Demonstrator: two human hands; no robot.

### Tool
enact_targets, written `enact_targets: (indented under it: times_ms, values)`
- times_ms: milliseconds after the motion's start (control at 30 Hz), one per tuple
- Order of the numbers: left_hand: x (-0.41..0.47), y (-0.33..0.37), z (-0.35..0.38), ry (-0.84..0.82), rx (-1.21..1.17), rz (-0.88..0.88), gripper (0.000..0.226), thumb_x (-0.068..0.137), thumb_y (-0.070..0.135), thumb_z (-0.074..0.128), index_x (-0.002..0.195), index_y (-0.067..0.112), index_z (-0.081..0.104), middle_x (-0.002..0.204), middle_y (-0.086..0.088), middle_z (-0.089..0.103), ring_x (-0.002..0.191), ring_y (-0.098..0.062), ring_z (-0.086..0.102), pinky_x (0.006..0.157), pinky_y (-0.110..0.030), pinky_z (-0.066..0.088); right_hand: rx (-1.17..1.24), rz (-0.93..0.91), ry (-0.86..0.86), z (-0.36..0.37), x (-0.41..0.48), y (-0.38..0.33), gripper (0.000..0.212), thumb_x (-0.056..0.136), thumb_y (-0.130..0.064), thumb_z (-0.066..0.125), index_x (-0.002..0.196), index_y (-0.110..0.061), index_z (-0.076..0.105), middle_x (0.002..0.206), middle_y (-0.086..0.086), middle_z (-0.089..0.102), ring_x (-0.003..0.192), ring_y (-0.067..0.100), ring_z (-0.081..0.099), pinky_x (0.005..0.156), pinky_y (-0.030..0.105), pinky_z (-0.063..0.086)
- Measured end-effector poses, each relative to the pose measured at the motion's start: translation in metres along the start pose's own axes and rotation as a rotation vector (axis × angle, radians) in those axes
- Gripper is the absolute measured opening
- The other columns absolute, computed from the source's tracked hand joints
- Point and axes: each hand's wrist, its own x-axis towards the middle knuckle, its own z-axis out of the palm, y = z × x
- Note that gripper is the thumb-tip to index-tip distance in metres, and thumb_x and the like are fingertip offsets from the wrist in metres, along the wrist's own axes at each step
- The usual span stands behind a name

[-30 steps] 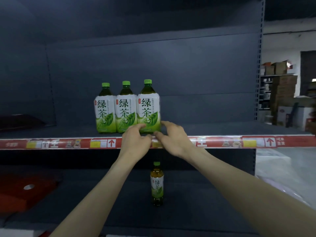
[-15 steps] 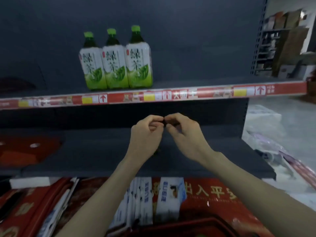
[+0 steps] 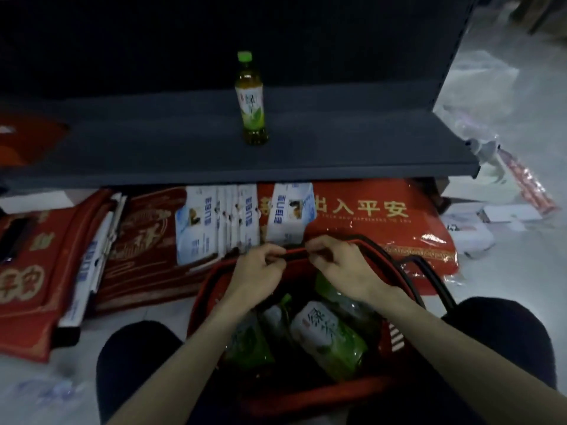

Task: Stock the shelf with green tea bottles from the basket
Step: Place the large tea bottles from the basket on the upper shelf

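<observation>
Left hand [image 3: 260, 269] and right hand [image 3: 340, 265] are both curled, pinching the basket handle [image 3: 295, 254], so I'd flip it clear first, then grab the green tea bottles [image 3: 328, 335] lying inside by the body.

Forearms [image 3: 196, 342] cover much of the green tea bottles [image 3: 328, 338] lying in the basket [image 3: 306, 394]; their count is unclear. Fingertips of the left hand [image 3: 257, 271] and right hand [image 3: 340, 265] curl out of sight round its handle [image 3: 296, 254]. A red mat [image 3: 27, 139] at the left end of the shelf [image 3: 214, 154] is cut off. Print on the white packets [image 3: 196, 228] is blurred.
</observation>
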Motion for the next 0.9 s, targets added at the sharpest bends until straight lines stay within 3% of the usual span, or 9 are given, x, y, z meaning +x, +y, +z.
enact_targets:
  times_ms: [67,167,333,400,500,633,700,800,900]
  values:
    - [-0.003,-0.022,0.017,-0.082,0.035,-0.149,0.025,0.091,0.032,0.068,0.116,0.032,0.071,0.107,0.007,0.073,0.100,-0.014,0.069,0.086,-0.026,0.053,-0.015,0.042,-0.058,0.008,-0.013,0.017,0.026,0.099,-0.019,0.064,0.124,-0.020,0.071,0.119,-0.011,0.072,0.114,0.002,0.062,0.098,0.016,0.046]
    - [-0.007,-0.052,0.043,-0.174,-0.136,-0.357,0.064,0.070,0.044,0.069,0.132,0.025,0.065,0.115,-0.004,0.072,0.102,-0.024,0.073,0.090,-0.043,0.062,-0.063,0.091,-0.132,0.020,-0.028,0.035,0.028,0.099,-0.023,0.062,0.126,-0.022,0.070,0.123,-0.009,0.069,0.115,0.005,0.059,0.096,0.018,0.043]
    - [-0.019,-0.070,0.078,-0.289,-0.388,-0.596,0.108,0.075,0.043,0.074,0.163,0.033,0.012,0.149,-0.009,0.053,0.124,-0.032,0.062,0.093,-0.047,0.061,-0.159,0.163,-0.199,0.037,-0.045,0.051,0.036,0.096,-0.028,0.062,0.130,-0.017,0.066,0.115,0.003,0.074,0.107,0.022,0.068,0.084,0.029,0.053]
    - [-0.022,-0.075,0.089,-0.323,-0.518,-0.667,0.097,0.089,0.038,0.070,0.164,0.027,0.010,0.139,-0.009,0.061,0.122,-0.031,0.064,0.094,-0.047,0.060,-0.217,0.188,-0.217,0.040,-0.048,0.057,0.030,0.095,-0.027,0.062,0.122,-0.014,0.065,0.104,0.005,0.073,0.097,0.025,0.069,0.079,0.036,0.057]
    - [-0.023,-0.087,0.104,-0.349,-0.662,-0.756,0.081,0.095,0.037,0.066,0.162,0.022,0.023,0.118,-0.014,0.074,0.106,-0.032,0.073,0.077,-0.042,0.064,-0.293,0.263,-0.293,0.045,-0.049,0.069,0.024,0.093,-0.028,0.058,0.110,-0.012,0.064,0.086,0.003,0.070,0.079,0.020,0.068,0.065,0.033,0.057]
    - [-0.024,-0.089,0.118,-0.389,-0.769,-0.768,0.055,0.103,0.038,0.061,0.148,0.010,0.046,0.116,-0.018,0.073,0.102,-0.033,0.073,0.068,-0.037,0.062,-0.255,0.351,-0.478,0.054,-0.050,0.077,0.031,0.097,-0.025,0.052,0.119,-0.006,0.065,0.099,0.005,0.071,0.084,0.017,0.066,0.070,0.030,0.054]
    - [-0.022,-0.092,0.127,-0.378,-0.827,-0.772,0.045,0.105,0.036,0.059,0.141,0.010,0.054,0.117,-0.018,0.074,0.104,-0.034,0.073,0.074,-0.040,0.063,-0.180,0.397,-0.516,0.053,-0.050,0.079,0.037,0.099,-0.023,0.053,0.131,-0.007,0.061,0.107,0.007,0.071,0.083,0.013,0.065,0.071,0.027,0.052]
    - [-0.015,-0.103,0.141,-0.289,-0.837,-0.747,0.056,0.097,0.034,0.068,0.144,0.008,0.055,0.122,-0.020,0.074,0.109,-0.037,0.074,0.090,-0.052,0.062,-0.096,0.419,-0.523,0.048,-0.046,0.082,0.041,0.100,-0.025,0.056,0.141,-0.023,0.057,0.115,0.000,0.067,0.097,0.013,0.064,0.072,0.020,0.048]
    - [-0.003,-0.117,0.152,-0.205,-0.840,-0.761,0.074,0.088,0.031,0.075,0.151,0.009,0.043,0.125,-0.023,0.071,0.105,-0.040,0.075,0.082,-0.057,0.062,-0.076,0.433,-0.504,0.049,-0.045,0.088,0.042,0.099,-0.020,0.057,0.141,-0.026,0.059,0.115,-0.001,0.068,0.098,0.012,0.065,0.069,0.014,0.047]
